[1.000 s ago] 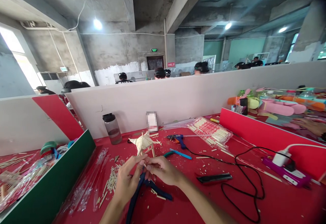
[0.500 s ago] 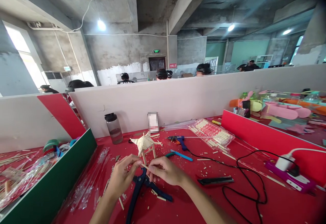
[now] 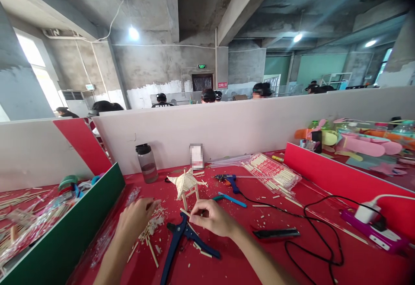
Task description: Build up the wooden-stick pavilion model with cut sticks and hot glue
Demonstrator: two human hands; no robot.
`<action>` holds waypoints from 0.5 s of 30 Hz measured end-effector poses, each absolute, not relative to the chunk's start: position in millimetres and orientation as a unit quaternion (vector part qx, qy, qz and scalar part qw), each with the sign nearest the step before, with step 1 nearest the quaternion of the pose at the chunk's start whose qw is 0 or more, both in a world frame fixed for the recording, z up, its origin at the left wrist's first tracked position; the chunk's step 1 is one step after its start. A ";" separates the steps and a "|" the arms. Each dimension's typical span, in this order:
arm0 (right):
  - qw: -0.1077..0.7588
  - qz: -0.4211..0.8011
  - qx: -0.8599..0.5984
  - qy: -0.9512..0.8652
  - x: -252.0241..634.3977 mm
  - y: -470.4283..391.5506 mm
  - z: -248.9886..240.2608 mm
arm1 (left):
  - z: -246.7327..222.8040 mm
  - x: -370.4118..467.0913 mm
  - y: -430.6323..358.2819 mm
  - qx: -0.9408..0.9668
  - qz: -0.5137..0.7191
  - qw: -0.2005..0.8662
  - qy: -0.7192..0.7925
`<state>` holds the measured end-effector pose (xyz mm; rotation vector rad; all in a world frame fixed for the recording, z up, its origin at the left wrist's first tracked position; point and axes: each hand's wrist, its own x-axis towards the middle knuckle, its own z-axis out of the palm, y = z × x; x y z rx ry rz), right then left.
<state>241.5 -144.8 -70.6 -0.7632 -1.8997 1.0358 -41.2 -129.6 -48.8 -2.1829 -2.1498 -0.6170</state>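
Note:
My right hand [image 3: 212, 218] pinches a short wooden stick [image 3: 185, 212] between thumb and fingertips, just in front of a small pavilion model [image 3: 184, 183] made of sticks, with a pointed roof on thin legs. Under that hand lies a blue-handled cutter [image 3: 177, 241], its handles spread apart on the red tabletop. To the left, my left hand [image 3: 138, 216] hovers back-up beside a heap of wood scraps [image 3: 152, 226]; its thumb and forefinger are apart and nothing shows in them, though its other fingers are partly hidden.
Behind the model are a water bottle [image 3: 146, 164] and a blue hot glue gun [image 3: 228, 181]. A bag of sticks [image 3: 270, 170], a utility knife [image 3: 276, 232], a black cable [image 3: 306, 220] and a purple power strip [image 3: 376, 231] lie rightward. A green divider [image 3: 74, 226] borders the left.
My left hand has let go of the stick and moved left and away, over the scraps. My right hand still holds the stick near the cutter. The view has shifted slightly.

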 end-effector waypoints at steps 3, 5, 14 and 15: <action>0.414 0.416 -0.315 -0.746 241.2 -143.9 -70.9 | -62.5 -53.2 -125.5 -0.672 -0.119 0.024 -0.730; 0.412 0.433 -0.312 -0.739 241.2 -143.9 -70.9 | -66.0 -55.0 -125.1 -0.668 -0.109 0.034 -0.735; 0.393 0.536 -0.248 -0.705 238.5 -145.9 -75.9 | -34.2 2.9 -153.7 -0.796 -0.348 -0.053 -0.493; 0.390 0.543 -0.239 -0.705 237.9 -146.3 -76.7 | -34.6 11.9 -157.5 -0.806 -0.356 -0.074 -0.468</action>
